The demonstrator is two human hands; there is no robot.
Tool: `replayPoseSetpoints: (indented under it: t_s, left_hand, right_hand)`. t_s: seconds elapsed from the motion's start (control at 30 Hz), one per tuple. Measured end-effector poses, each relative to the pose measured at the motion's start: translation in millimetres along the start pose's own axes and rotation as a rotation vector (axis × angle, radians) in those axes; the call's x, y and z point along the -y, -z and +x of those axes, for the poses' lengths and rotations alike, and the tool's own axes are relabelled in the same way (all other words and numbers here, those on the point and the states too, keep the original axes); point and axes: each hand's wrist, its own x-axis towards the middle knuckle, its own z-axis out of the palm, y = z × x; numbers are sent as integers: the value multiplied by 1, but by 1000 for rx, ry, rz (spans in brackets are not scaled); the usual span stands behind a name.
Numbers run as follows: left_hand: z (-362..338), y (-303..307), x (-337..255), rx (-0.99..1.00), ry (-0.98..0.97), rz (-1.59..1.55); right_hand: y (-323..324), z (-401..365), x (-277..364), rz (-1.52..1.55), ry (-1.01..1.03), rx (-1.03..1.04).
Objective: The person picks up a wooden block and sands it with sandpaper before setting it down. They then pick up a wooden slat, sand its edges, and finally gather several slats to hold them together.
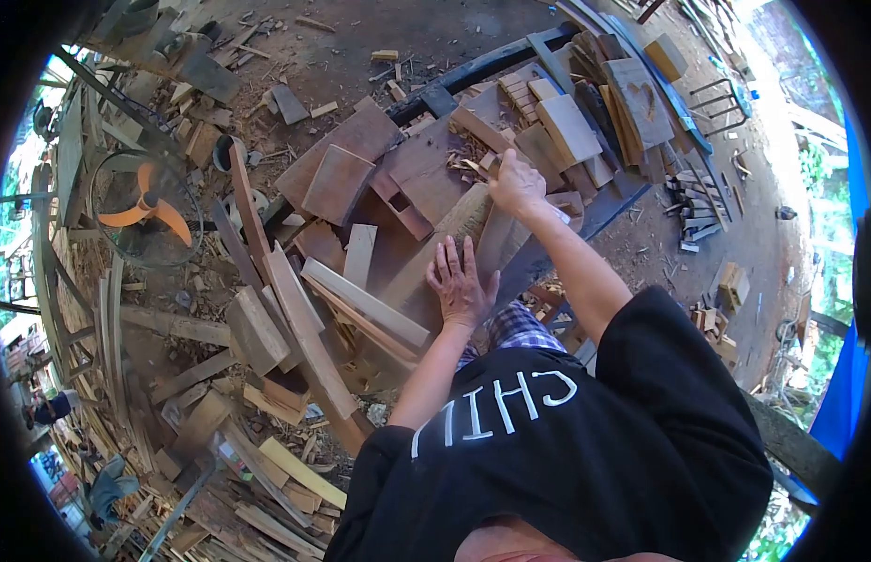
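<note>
Left hand [460, 292] lies flat on a wooden board [461, 221] among offcuts [360, 255]; right hand [518, 187] curls apart by its far end, hold unclear.

Seemingly a steadying step; the next move calls for firm left pressure. Fan [148, 200] well left of the board.

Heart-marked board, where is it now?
In the head view, the heart-marked board is at upper right, among stacked wood, right of the pale block and beyond the right hand.
</note>
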Motion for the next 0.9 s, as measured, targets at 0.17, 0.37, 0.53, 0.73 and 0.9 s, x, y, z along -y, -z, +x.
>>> replayPoseSetpoints:
  t_s: [0.17, 0.37, 0.53, 0.73, 0.9]
  left_hand:
    - [0, 3, -1, 52, 12, -53]
    - [-2, 0, -2, 23, 30, -26]
    - [0, 2, -2, 52, 37, -53]
    - [1, 0, -2, 42, 42, -55]
    - [2, 1, 0, 36, 40, -61]
  right_hand:
    - [-26, -93, 7, -14, 122, -50]
    - [-6, -3, 7, -44, -13, -103]
    - [-27, -86, 10, -55, 71, -8]
    - [-9, -17, 10, -35, 21, -136]
    - [-17, -86, 12, -51, 95, -12]
